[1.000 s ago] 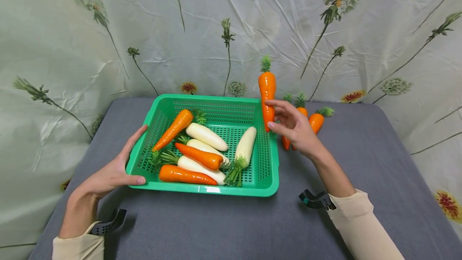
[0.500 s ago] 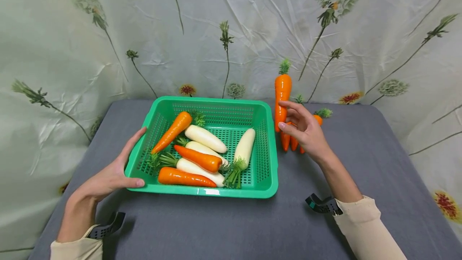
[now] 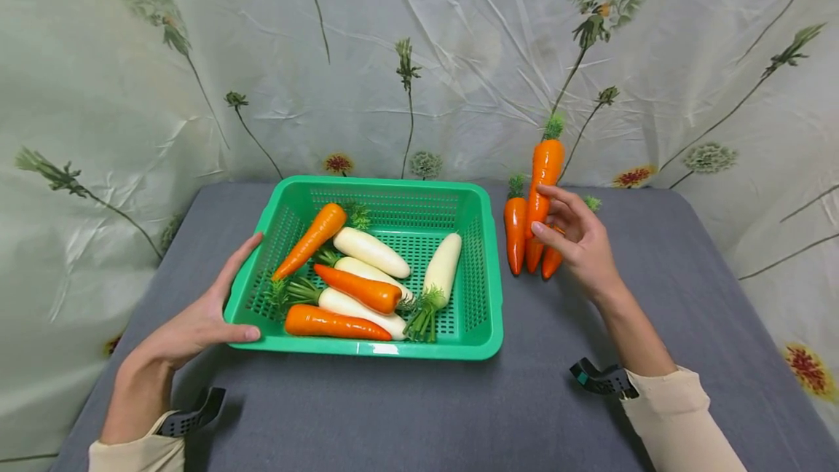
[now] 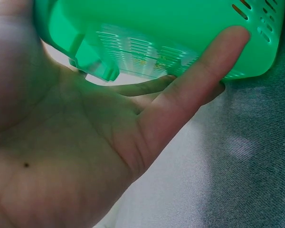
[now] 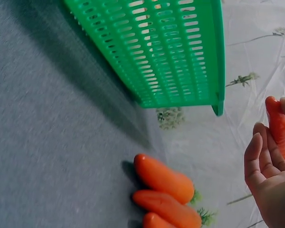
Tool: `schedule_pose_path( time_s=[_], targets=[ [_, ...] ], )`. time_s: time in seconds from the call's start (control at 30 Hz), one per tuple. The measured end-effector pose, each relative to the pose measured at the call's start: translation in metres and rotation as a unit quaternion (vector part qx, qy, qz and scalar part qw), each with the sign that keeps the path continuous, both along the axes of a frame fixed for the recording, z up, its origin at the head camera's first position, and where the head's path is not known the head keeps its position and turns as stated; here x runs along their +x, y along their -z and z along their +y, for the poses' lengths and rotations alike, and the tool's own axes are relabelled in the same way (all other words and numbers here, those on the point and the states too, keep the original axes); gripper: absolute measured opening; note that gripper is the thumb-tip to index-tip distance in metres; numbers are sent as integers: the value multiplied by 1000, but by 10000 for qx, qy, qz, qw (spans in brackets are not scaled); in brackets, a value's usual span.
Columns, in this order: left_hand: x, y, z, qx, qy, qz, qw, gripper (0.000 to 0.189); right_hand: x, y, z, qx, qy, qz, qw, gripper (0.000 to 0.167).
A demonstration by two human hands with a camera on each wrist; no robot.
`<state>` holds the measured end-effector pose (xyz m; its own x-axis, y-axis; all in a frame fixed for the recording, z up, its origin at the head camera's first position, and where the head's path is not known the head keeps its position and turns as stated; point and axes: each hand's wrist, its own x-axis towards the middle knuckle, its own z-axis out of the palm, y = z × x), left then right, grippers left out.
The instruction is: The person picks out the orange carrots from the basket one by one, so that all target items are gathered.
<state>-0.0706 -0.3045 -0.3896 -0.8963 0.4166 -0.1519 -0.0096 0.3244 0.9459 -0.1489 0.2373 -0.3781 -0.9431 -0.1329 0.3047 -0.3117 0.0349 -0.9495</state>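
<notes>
The held carrot (image 3: 548,160) has just moved farther from the green basket (image 3: 452,351), to beside the three carrots (image 3: 515,233) on the grey table (image 3: 393,417); this suggests that it is joining this group. The right hand (image 3: 583,245) pinches its lower part between thumb and fingers, leaves upward. The left hand (image 3: 193,326), fingers extended, touches the basket's left end.

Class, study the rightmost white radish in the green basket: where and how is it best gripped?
Grip the white radish round its middle, probably best from above and across its width. The body is bare there, with floor of the green basket showing on both sides; the walls would likely hinder a sideways approach. The leafy top looks too thin to hold well.
</notes>
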Motion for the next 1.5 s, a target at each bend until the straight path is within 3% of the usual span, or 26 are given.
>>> schedule_pose_path(
  time_s=[0.4, 0.8, 1.5],
  targets=[
    [0, 1, 1, 184, 88, -33, 9998, 123, 7, 11, 20, -120, 368, -9, 9993, 55],
    [2, 0, 2, 115, 8, -118, 9999, 122, 11, 24, 38, -463, 410, -4, 9981, 55],
    [0, 0, 1, 151, 57, -35, 9999, 121, 16, 38, 66, -180, 631, -509, 9965, 53]
  ],
)
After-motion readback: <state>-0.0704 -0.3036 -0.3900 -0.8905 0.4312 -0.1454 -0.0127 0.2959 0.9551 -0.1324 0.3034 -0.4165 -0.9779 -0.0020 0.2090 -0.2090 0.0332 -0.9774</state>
